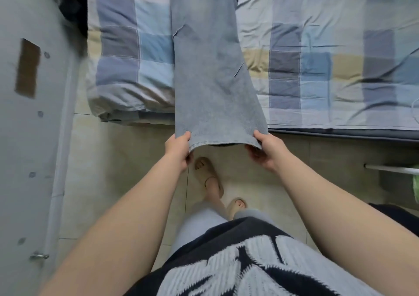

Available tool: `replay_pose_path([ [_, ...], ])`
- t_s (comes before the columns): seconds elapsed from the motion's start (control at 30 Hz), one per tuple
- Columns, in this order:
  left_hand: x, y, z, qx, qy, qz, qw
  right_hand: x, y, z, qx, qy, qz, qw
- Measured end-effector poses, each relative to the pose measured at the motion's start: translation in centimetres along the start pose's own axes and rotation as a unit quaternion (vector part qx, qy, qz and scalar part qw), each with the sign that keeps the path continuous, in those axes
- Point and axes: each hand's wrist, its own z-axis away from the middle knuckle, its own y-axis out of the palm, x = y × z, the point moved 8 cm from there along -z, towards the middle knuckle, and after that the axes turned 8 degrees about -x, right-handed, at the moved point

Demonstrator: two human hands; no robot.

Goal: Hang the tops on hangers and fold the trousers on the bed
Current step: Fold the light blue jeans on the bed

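Grey-blue trousers [208, 64] lie lengthwise across the bed [317, 73], legs stacked, with the hem end reaching past the bed's near edge over the floor. My left hand [178, 151] pinches the hem's left corner, thumb on top. My right hand [264, 151] grips the hem's right corner the same way. The waist end runs out of view at the top. No tops or hangers are visible.
The bed carries a blue, grey and beige checked cover. A grey door or cabinet panel [29, 137] stands at the left. Beige floor tiles [108, 171] lie between me and the bed. A white rail [390, 168] and dark items sit at the right edge.
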Motion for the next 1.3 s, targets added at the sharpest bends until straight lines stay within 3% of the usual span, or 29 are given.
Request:
replay_pose_path([
  [0.17,2.3,-2.6,3.9,-0.002,0.029,-0.029,0.999,-2.0,-3.0,3.1,0.023,-0.031,0.044,0.998],
  [0.3,8.0,-5.2,7.1,-0.012,0.023,-0.043,0.999,-6.4,-7.4,5.4,0.024,-0.03,0.064,0.997],
  [0.53,21.0,-10.4,10.7,-0.039,-0.013,-0.073,0.997,-17.5,-16.7,7.3,0.01,0.018,0.137,0.99],
  [0.67,23.6,-11.8,12.1,-0.06,0.005,-0.098,0.993,-20.3,-19.7,8.0,-0.002,0.043,0.164,0.986],
  [1.0,15.6,-8.4,12.3,-0.042,-0.013,-0.032,0.999,-11.2,-14.7,8.4,0.002,-0.011,0.132,0.991],
  [1.3,-2.4,-1.4,6.9,-0.027,-0.004,0.035,0.999,5.0,-1.8,5.8,0.003,-0.057,0.095,0.994],
])
